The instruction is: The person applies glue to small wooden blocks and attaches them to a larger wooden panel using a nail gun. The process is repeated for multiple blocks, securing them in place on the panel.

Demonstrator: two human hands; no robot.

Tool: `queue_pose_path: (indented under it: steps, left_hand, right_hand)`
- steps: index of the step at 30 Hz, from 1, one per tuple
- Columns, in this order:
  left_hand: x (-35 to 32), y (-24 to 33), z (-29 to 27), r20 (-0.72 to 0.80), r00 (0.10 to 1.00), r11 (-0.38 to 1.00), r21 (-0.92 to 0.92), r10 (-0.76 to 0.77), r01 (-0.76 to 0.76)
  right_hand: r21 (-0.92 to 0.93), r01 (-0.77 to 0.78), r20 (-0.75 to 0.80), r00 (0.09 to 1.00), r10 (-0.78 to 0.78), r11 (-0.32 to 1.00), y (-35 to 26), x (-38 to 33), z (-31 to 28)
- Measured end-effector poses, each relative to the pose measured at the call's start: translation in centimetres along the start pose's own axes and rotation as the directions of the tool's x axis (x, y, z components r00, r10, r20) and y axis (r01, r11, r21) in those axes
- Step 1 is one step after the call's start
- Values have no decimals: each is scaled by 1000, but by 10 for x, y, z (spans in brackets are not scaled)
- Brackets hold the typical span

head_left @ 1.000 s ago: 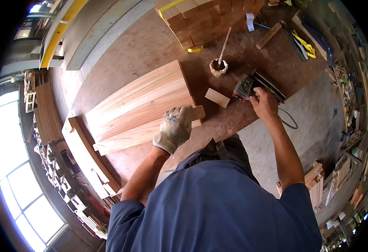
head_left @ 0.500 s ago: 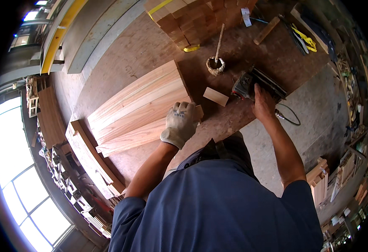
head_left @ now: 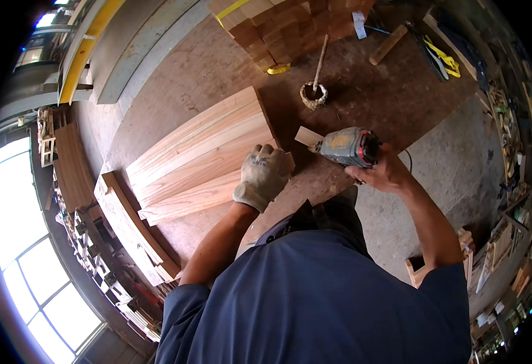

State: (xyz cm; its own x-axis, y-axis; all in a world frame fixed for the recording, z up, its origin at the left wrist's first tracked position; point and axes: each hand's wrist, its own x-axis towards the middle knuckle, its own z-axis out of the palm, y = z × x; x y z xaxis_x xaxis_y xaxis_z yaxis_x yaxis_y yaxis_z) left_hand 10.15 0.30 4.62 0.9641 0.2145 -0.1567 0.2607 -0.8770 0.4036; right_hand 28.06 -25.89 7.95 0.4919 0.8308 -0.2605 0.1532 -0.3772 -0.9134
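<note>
The gloved left hand (head_left: 261, 177) presses flat, fingers together, on the near end of the planks (head_left: 202, 161). The bare right hand (head_left: 382, 173) wraps its fingers around a grey power tool (head_left: 346, 146), just right of the planks, its nose touching a small wood block (head_left: 308, 136).

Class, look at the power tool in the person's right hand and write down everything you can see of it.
The power tool is a compact handheld machine with a grey-green body, an orange patch on its side and a dark rear end with red trim. It lies roughly level, its nose pointing left toward a small pale wood piece on the brown workbench. The bare right hand grips it from below and behind. A thin dark cord runs off near the wrist. Its tip is too small to make out.
</note>
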Motion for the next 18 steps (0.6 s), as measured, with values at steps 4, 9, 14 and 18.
queue_pose_path:
  steps: [4,9,14,18]
  left_hand:
    - [2,0,-3,26,1000,1000,-27,10,-9]
    - [1,-2,0,18,1000,1000,-29,11,-10]
    - [2,-4,1,40,999,1000,-27,14,-13]
    - [2,-6,3,49,999,999,-33,11,-9]
  right_hand:
    - [-207,71,94,994,-52,976,15,11,10]
    - [-256,187,162,976,-149,948,12,21,13]
    - [-335,321,208,942,-263,886,16,30,14]
    - [-324,232,230,960,-161,917,26,33,17]
